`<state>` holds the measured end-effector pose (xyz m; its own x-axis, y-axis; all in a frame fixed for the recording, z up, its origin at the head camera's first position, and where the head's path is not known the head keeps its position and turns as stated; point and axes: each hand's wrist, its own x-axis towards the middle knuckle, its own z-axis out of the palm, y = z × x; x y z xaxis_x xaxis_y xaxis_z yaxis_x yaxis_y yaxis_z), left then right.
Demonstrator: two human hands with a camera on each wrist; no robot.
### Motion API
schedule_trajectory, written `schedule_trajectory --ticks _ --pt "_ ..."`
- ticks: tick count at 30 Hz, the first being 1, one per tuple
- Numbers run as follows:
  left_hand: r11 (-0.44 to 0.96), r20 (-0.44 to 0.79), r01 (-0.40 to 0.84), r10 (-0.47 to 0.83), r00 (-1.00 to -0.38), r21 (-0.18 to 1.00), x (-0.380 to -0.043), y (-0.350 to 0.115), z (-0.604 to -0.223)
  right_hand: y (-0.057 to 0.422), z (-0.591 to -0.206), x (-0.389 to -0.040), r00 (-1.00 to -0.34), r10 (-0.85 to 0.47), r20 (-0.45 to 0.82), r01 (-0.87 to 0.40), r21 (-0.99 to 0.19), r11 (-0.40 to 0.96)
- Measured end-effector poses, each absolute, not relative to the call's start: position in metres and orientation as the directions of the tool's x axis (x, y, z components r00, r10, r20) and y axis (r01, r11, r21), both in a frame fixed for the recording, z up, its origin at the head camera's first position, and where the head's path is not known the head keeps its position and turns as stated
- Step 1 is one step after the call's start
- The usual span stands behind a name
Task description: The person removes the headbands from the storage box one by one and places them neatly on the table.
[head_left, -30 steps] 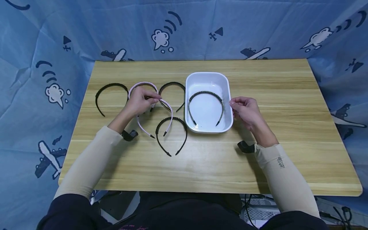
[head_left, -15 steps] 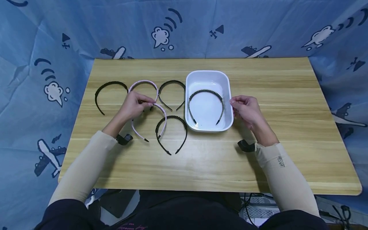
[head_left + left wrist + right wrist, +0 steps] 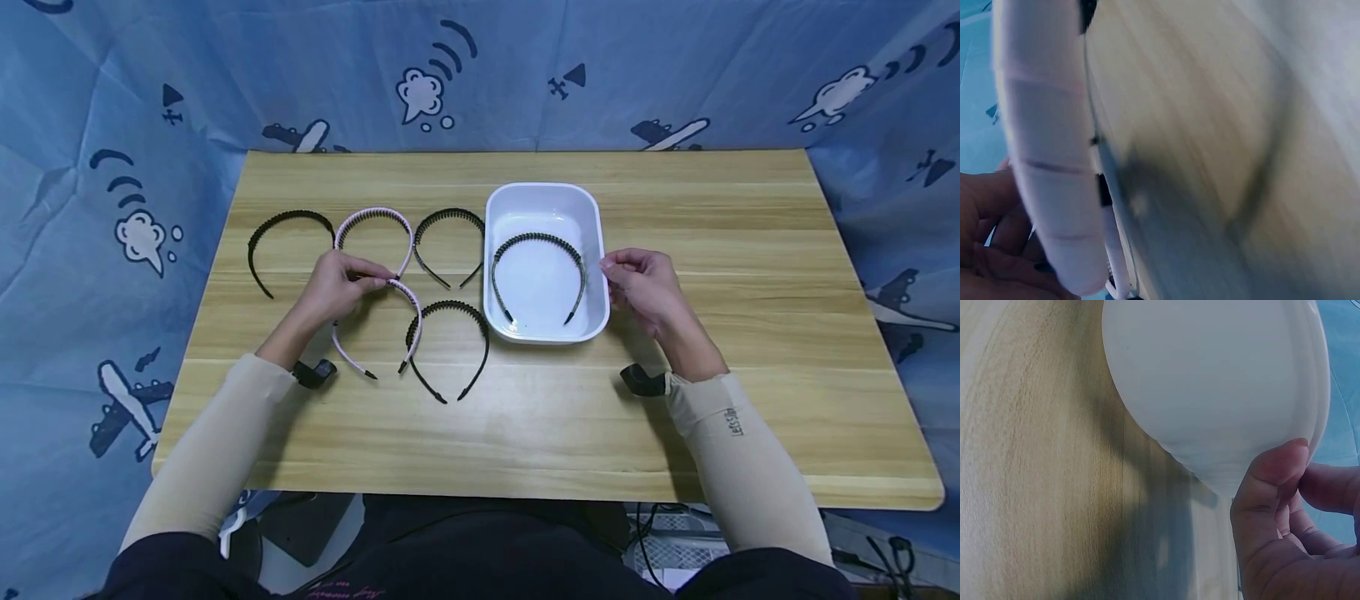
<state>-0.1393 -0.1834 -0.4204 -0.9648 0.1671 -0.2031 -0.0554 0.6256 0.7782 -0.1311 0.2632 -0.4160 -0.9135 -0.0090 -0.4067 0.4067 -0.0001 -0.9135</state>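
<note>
My left hand [image 3: 337, 287] pinches a pale pink headband [image 3: 419, 320] near the top of its arc, with its dark tips pointing toward me. In the left wrist view, the pink headband [image 3: 1054, 144] fills the near side, with my fingers behind it. My right hand [image 3: 643, 283] grips the right rim of a white plastic basin [image 3: 543, 208]; in the right wrist view, thumb and finger pinch the basin's edge [image 3: 1216, 381]. Inside the basin lies a dark toothed headband [image 3: 536, 237]. The held headband partly overlaps a black headband [image 3: 450, 305] in the head view.
Behind lie a black headband [image 3: 296, 213] at left, another pink headband [image 3: 372, 209], and a black headband [image 3: 450, 212] beside the basin. They rest on a wooden table [image 3: 720, 217] with blue patterned cloth [image 3: 495, 83] hanging around it.
My left hand has moved left and toward me, carrying the pink headband away from the basin. My right hand stays on the basin's rim.
</note>
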Motion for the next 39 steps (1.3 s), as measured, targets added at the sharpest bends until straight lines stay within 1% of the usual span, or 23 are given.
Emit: schedule_trajectory --ticks 4,9,26,34,39 --pt "0.627 -0.217 -0.073 0.155 -0.964 0.776 -0.136 -0.190 -0.422 0.263 -0.416 -0.130 -0.914 -0.013 -0.405 0.405 -0.914 -0.008" --pt "0.627 -0.224 -0.067 0.175 -0.959 0.776 -0.133 -0.195 -0.426 0.263 -0.416 -0.130 -0.918 -0.011 -0.397 0.397 -0.918 -0.011" --pt "0.590 -0.158 -0.023 0.178 -0.971 0.807 -0.123 -0.196 -0.431 0.263 -0.417 -0.131 -0.918 -0.021 -0.396 0.397 -0.918 -0.027" --pt "0.594 -0.106 0.035 0.201 -0.974 0.804 -0.115 -0.197 -0.432 0.263 -0.415 -0.131 -0.922 -0.020 -0.387 0.388 -0.921 -0.027" --pt "0.594 -0.101 0.030 0.186 -0.977 0.804 -0.114 -0.198 -0.437 0.264 -0.416 -0.131 -0.919 -0.027 -0.393 0.394 -0.919 -0.036"
